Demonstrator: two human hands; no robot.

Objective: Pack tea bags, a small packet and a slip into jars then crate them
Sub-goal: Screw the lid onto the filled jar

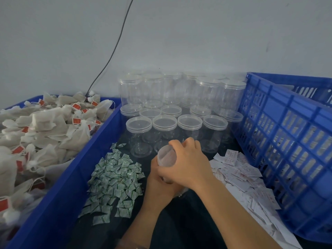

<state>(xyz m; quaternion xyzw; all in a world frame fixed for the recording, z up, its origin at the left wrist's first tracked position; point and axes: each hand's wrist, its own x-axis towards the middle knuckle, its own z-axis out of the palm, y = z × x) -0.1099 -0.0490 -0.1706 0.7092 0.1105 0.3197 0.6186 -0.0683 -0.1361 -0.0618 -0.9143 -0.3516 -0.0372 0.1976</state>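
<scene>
1. Holding a clear jar [166, 157] between both hands, the person keeps it just above the dark worktop [188, 221], at the middle of the view and tilted so one round end faces up and to the left.
2. The right hand [188, 159] lies over the top of the jar, its fingers [181, 145] curled down round the far side in a firm grip.
3. The left hand [159, 178] sits beneath and partly under the right, its fingers wrapped round the lower part of the jar; most of that hand is hidden.
4. What the jar contains cannot be told, since the hands cover its body.
5. A heap of tea bags [45, 126] with red tags fills a blue bin [71, 177] on the left.
6. Green-and-white small packets [116, 178] lie scattered on the worktop, just left of the hands.
7. White slips [240, 175] with red print are piled to the right of the hands, against the blue crate [287, 141].
8. Lidded jars [179, 112], clear and stacked in two layers, stand behind the hands along the pale wall [197, 33].
9. A dark cable [115, 45] runs down the wall to the bin's far edge.
</scene>
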